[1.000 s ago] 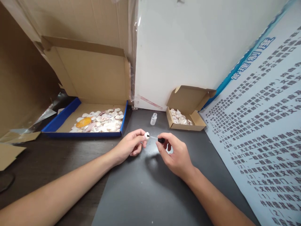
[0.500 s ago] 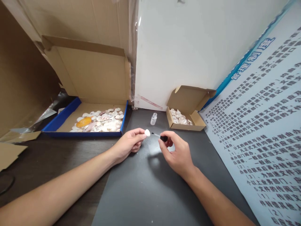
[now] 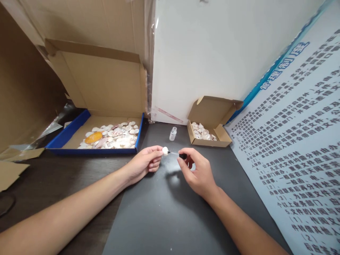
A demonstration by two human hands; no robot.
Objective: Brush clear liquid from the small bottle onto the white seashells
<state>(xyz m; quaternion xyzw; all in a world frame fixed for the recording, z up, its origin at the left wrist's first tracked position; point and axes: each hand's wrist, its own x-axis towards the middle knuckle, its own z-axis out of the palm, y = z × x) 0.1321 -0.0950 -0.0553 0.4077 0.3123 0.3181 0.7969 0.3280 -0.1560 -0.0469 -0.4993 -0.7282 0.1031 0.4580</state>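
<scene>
Between thumb and fingers, my left hand (image 3: 148, 160) pinches a small white ribbed seashell (image 3: 165, 151) by its left edge. My right hand (image 3: 197, 169) grips the black cap of a small applicator brush (image 3: 182, 156), whose thin stem points left. The dark brush tip meets the right edge of the shell, as far as I can see. Just beyond both hands, a small clear glass bottle (image 3: 173, 134) with a pale label stands upright and uncapped on the dark mat (image 3: 148, 219).
At the back left, a blue-edged cardboard box (image 3: 50, 145) with raised lid holds many shells, one of them orange. A smaller open cardboard box (image 3: 212, 143) of shells sits back right. A white panel (image 3: 191, 63) rises behind, and a printed sheet (image 3: 297, 148) stands along the right.
The brush in my right hand has moved slightly left, so its tip has gone from a gap beside the shell to its edge. My left hand still holds the shell.
</scene>
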